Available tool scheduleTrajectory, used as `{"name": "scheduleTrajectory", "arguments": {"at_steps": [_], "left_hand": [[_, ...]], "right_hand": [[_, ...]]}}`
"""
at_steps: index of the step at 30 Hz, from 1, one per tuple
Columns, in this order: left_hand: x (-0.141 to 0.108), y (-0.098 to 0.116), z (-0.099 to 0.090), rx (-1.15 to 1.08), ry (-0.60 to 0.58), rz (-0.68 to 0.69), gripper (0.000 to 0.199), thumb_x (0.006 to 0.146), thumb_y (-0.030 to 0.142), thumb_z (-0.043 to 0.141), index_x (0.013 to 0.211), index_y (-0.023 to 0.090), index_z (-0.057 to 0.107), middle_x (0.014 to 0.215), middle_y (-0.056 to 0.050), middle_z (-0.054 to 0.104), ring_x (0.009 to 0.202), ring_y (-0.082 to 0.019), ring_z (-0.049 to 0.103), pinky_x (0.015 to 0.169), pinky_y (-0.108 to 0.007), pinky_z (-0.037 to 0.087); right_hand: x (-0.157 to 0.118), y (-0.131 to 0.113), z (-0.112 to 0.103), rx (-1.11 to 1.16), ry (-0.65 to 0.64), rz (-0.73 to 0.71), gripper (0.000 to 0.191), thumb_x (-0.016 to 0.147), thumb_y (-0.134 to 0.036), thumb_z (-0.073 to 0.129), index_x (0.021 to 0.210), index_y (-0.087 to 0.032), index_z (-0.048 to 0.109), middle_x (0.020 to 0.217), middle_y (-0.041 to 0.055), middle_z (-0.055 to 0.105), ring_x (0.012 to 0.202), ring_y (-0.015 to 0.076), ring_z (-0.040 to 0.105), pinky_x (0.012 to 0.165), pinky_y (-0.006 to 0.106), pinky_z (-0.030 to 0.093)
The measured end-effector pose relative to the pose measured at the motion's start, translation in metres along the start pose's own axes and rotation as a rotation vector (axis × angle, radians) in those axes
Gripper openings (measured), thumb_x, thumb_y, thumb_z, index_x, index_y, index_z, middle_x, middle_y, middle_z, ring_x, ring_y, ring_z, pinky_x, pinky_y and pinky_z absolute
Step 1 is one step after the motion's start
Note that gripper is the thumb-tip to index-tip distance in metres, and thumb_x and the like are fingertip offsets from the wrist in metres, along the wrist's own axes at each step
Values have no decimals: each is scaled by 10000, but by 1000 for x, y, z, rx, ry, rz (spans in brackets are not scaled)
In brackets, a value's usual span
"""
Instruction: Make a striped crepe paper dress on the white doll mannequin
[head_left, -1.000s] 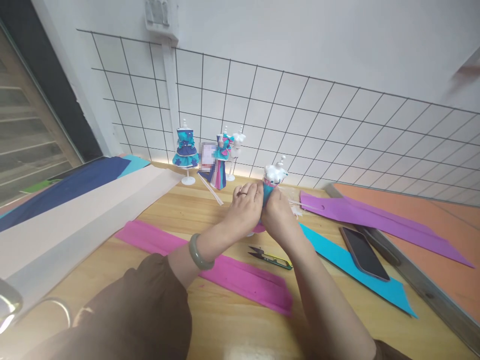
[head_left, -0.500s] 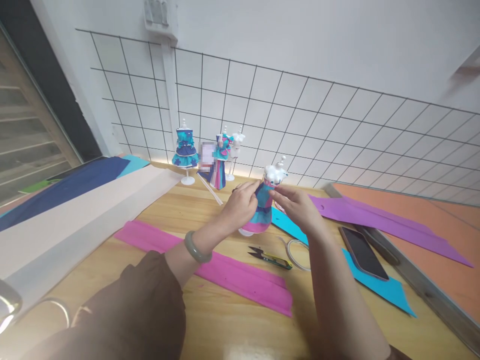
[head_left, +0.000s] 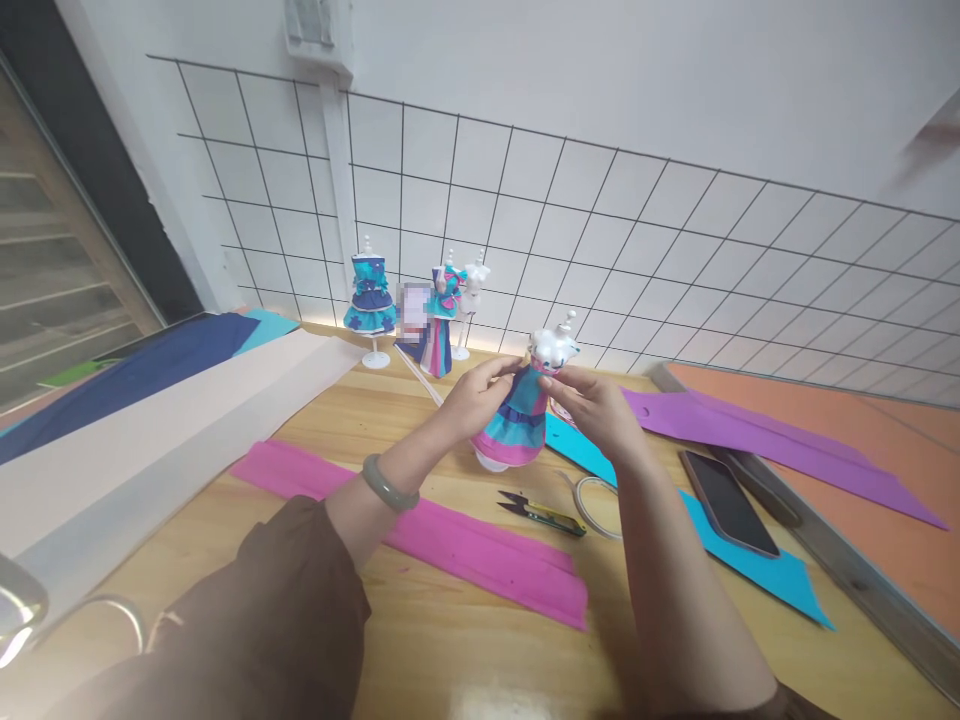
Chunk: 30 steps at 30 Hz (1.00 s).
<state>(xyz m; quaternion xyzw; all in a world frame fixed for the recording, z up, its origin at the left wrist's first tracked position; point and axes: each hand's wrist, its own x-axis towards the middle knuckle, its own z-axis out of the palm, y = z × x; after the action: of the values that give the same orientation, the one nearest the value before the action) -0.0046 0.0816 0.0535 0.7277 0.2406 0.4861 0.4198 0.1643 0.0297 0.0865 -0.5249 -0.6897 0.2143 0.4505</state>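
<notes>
A miniature dress form [head_left: 553, 347] with a white bust and knob top tilts a little to the right between my hands. It wears a small dress [head_left: 523, 415] with a blue and purple bodice, a dark blue ruffle, and a turquoise skirt with a pink hem. My left hand [head_left: 480, 395] grips the bodice from the left, and my right hand [head_left: 596, 405] holds it from the right, thumb near the neckline. Some fingertips are hidden behind the form. Just below lie thread snips [head_left: 541, 512] with yellow-green handles and a roll of narrow tape [head_left: 598, 508].
Several more small dress forms [head_left: 369, 300] stand by the wire grid [head_left: 525, 190]. A pink fabric strip [head_left: 480, 560] crosses the table. To the right lie a phone [head_left: 729, 503], a turquoise strip [head_left: 787, 580] and a purple strip [head_left: 757, 445]; large fabric sheets [head_left: 172, 430] cover the left.
My left hand has shifted slightly left and lowered its fingers from across the bodice, so more of the dress front and ruffle shows. My right hand stays nearly in place.
</notes>
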Motion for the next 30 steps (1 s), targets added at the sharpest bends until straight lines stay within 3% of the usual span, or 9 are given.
{"name": "scheduleTrajectory", "arguments": {"at_steps": [8,14,19,27,30], "left_hand": [[-2,4,-2,58,14,78,334,853,377,528,1097,170,626,1157,-98,623,1087,-202,557,938,-355,429],[-1,4,-5,152,77,112,294,807,380,595,1016,184,660,1049,-81,650,1036,-197,564,907,-354,433],[1,-2,-5,65,76,75,306,804,391,598,1008,172,660,1039,-87,650,1013,-197,579,860,-337,461],[2,-1,-7,-50,38,42,297,784,377,623,982,159,660,1019,-85,662,976,-194,604,847,-332,475],[2,4,-9,-95,12,38,314,789,383,615,1000,154,648,1036,-90,658,972,-195,609,861,-341,474]], "right_hand": [[1,2,5,59,-32,-59,375,826,-470,558,1053,-205,697,986,50,703,967,258,606,836,384,469],[0,-6,5,25,-157,-88,396,873,-486,474,1106,-224,658,920,45,690,949,249,602,817,374,487],[-3,-10,3,-44,-199,-109,398,898,-470,431,1130,-221,636,964,50,672,970,247,584,834,376,476],[2,0,6,-12,-142,-197,373,880,-466,470,1100,-231,659,1049,45,668,1021,246,578,882,373,446],[2,-2,8,8,-115,-188,364,881,-464,469,1049,-220,679,988,42,674,968,242,591,842,358,458]]}}
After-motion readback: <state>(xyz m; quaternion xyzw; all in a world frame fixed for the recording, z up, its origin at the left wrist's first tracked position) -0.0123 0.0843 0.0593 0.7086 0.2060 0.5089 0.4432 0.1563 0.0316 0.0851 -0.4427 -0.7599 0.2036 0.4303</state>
